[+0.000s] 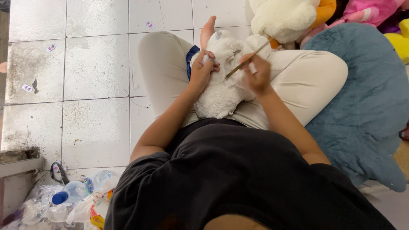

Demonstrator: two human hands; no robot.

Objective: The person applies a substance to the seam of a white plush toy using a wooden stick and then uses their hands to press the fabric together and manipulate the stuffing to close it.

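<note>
plush toy white | stick tan | trousers beige | cushion grey-blue | floor tiles white

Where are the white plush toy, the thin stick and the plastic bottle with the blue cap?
white plush toy (221, 96): head view, on its fluffy body in the lap.
thin stick (245, 64): head view, mid-shaft, near the right hand (257, 76).
plastic bottle (73, 191): head view, on its clear body by the blue cap.

A person sits cross-legged on a tiled floor, a white plush toy in the lap. The left hand grips the toy; the right hand holds a thin stick against it, beside a blue-grey cushion
</note>
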